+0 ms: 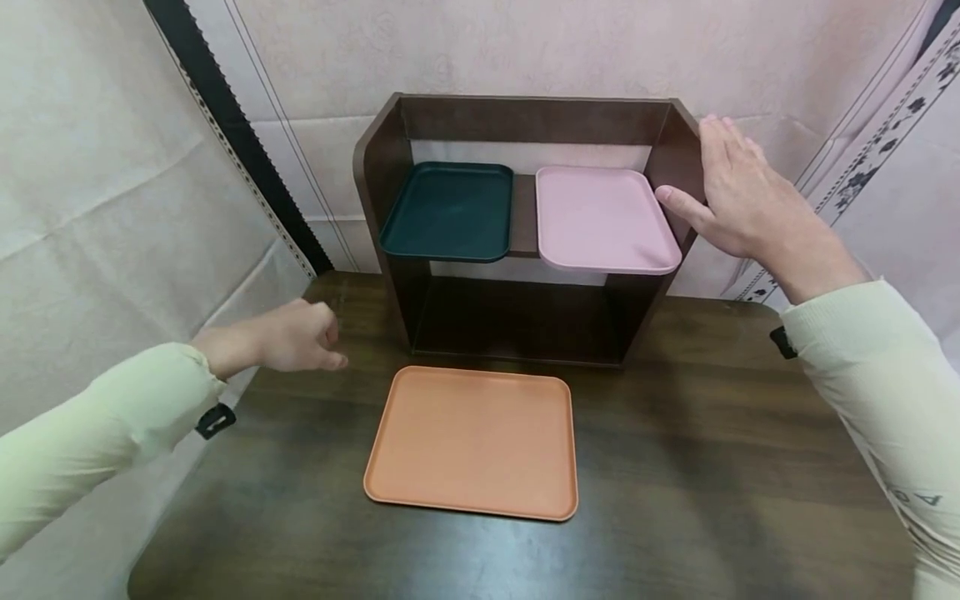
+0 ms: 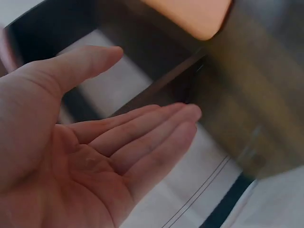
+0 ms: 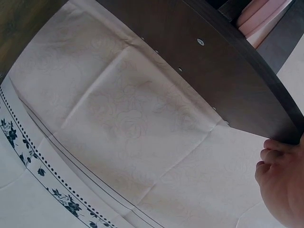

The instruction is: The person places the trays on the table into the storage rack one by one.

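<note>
A dark brown two-tier wooden shelf (image 1: 525, 118) stands at the back of the table. On its upper board lie a dark green tray (image 1: 447, 213) at left and a pink tray (image 1: 606, 220) at right, both jutting past the front edge. My right hand (image 1: 738, 187) rests against the right side panel (image 3: 228, 61), fingers extended along its upper edge and thumb near the pink tray. My left hand (image 1: 300, 335) hovers left of the shelf, holding nothing; its palm and loosely bent fingers (image 2: 156, 137) show in the left wrist view.
An orange tray (image 1: 472, 442) lies on the dark wooden table (image 1: 675, 492) in front of the shelf. Pale cloth (image 1: 315, 50) hangs behind and along both sides. The shelf's lower compartment (image 1: 517, 321) opens toward me.
</note>
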The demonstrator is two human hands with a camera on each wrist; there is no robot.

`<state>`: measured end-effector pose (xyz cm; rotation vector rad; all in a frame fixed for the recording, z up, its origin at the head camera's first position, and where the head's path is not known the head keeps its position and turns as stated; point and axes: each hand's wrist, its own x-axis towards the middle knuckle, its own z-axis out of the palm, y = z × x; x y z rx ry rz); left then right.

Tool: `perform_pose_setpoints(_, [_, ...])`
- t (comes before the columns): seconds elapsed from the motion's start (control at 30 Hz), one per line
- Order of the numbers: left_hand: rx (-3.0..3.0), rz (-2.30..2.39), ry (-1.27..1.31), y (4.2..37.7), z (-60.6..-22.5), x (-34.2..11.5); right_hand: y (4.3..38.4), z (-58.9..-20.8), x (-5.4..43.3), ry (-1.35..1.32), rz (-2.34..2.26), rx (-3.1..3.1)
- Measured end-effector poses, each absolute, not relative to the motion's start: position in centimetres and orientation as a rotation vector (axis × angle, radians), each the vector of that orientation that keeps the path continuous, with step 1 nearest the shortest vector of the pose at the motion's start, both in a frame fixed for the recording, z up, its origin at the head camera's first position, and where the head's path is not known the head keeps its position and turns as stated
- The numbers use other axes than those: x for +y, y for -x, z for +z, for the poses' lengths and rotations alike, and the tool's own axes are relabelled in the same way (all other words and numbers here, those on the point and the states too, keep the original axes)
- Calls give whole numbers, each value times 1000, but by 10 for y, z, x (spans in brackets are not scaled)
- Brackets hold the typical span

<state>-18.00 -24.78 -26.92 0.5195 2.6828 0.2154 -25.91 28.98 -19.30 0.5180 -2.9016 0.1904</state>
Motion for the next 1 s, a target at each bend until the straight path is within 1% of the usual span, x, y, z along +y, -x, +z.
perform_pose_setpoints(0.2, [2553,345,-459,166,-312,-247,259,-191,290,-503,212,-2900])
perform_pose_setpoints(0.37, [2393,406,-347,156,-347,-242,258,-193,291,-506,223,-2904])
perform_pose_setpoints(0.67, [2234,618,-148,142,-399,-242,260,-197,288,-509,261,-2901])
perform_pose_setpoints(0.8, [2178,710,-95,136,-414,-243,261,-197,286,-524,283,-2885])
perform_pose_setpoints(1.0, [2139,817,-80,127,-427,-239,260,-195,287,-520,292,-2877])
